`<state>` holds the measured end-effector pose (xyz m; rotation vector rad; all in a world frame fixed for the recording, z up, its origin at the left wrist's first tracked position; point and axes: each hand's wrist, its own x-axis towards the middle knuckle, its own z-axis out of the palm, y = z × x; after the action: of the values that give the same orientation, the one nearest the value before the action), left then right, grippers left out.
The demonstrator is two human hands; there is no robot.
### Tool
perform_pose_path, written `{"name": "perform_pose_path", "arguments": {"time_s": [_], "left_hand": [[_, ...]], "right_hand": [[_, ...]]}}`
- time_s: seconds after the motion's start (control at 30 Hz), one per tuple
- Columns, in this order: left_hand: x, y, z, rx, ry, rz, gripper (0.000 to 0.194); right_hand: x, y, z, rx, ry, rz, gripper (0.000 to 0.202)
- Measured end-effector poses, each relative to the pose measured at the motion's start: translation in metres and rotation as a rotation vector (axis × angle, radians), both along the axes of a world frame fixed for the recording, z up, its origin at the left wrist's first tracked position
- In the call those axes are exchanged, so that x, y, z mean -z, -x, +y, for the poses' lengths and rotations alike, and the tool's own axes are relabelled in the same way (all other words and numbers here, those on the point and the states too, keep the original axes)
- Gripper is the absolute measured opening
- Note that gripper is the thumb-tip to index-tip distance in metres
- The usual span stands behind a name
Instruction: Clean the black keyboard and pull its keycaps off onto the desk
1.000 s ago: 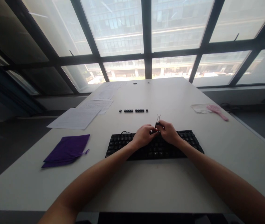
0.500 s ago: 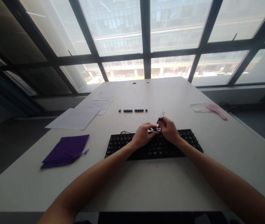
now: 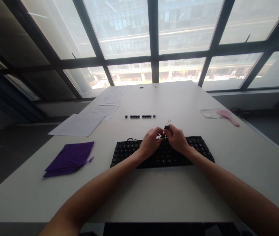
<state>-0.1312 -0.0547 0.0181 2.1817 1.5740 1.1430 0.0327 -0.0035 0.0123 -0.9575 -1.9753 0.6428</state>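
A black keyboard [image 3: 127,153] lies near the front of the white table, partly hidden by both hands. Above its upper middle, my left hand [image 3: 151,141] pinches a small black piece [image 3: 163,135], which looks like a keycap. My right hand [image 3: 176,139] is closed on a tool with a black body [image 3: 166,127] and thin wire arms that point up and away. The fingertips of both hands nearly meet at the small piece. Beyond the keyboard stands a row of small black keycaps [image 3: 146,116].
A purple cloth pouch [image 3: 69,159] lies left of the keyboard, with papers [image 3: 78,125] behind it. To the right are a pink brush-like object [image 3: 225,114] and a clear bag [image 3: 209,113]. The table's front edge runs below the forearms.
My right hand and the wire tool have shifted slightly left and down, closer to my left hand. My left fingers have bent a little more around the small piece.
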Motion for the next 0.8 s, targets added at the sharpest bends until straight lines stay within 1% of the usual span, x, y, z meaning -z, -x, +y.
{"name": "perform_pose_path", "arguments": {"time_s": [0.1,0.2,0.3,0.47,0.63,0.8], "left_hand": [[-0.0013,-0.0011,-0.0029,0.014,-0.014,0.092,0.023],[-0.0021,-0.0013,-0.0040,0.035,-0.036,0.183,0.029],[-0.0004,-0.0011,-0.0031,0.037,-0.088,0.217,0.028],[0.0044,-0.0005,-0.0011,0.015,-0.156,0.256,0.024],[0.0068,0.0018,0.0006,0.052,-0.181,0.178,0.025],[0.0041,0.0005,0.0009,0.083,-0.154,0.012,0.017]], "right_hand": [[0.0001,0.0002,0.0011,0.005,0.008,0.018,0.015],[0.0005,0.0002,0.0031,0.018,0.028,0.058,0.017],[0.0013,0.0002,0.0051,0.015,0.069,0.101,0.018],[0.0026,0.0004,0.0076,-0.038,0.108,0.153,0.018],[0.0023,0.0000,0.0088,-0.088,0.126,0.163,0.016],[0.0025,0.0002,0.0090,-0.068,0.141,0.186,0.016]]}}
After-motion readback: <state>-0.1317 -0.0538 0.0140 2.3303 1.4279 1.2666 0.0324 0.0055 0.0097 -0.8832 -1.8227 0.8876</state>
